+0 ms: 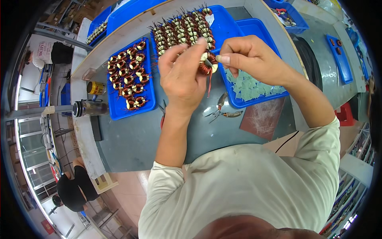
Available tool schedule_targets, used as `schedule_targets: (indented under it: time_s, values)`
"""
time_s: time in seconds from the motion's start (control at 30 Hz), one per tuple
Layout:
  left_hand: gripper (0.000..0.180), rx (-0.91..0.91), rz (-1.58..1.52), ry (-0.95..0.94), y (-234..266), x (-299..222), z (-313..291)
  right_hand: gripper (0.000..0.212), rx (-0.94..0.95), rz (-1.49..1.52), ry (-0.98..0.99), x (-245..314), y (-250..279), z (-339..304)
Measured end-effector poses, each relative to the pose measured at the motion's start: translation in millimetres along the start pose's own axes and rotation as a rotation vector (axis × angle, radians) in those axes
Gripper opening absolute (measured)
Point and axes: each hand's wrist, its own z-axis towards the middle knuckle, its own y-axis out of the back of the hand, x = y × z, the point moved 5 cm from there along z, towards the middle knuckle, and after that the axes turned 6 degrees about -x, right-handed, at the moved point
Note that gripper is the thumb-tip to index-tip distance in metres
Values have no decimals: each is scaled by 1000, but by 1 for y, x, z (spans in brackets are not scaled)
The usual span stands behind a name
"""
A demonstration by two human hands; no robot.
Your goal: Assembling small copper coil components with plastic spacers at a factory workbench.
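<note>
My left hand grips a ring-shaped coil wound with copper-brown wire, with pale yellow patches on its ring. A reddish wire end hangs down from it. Close to the coil's right side, my right hand has thumb and forefinger pinched together; whatever they hold is too small to make out. Below the right hand, a blue tray holds many pale green square pieces. Pliers with worn grips lie on the bench under the coil. Beside my left wrist is a red-handled tool, partly hidden.
Similar coils fill a blue tray on the left. More stand in rows at the back. A dark-lidded jar and a yellow can stand at the left edge. A reddish-brown board lies front right. Another person is at far left.
</note>
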Motion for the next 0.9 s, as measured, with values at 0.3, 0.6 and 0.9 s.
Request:
schedule_targets:
  time_s: [0.3, 0.6, 0.9]
  values:
    - [57, 135, -837, 1060, -3, 45, -24, 24, -132, -111, 145, 1, 11, 0]
    - [65, 348, -1268, 1187, -16, 35, -29, 29, -107, -161, 136, -6, 12, 2]
    - [60, 556, -1203, 1198, -36, 23, -39, 32, 2, -283, 78, -8, 18, 6]
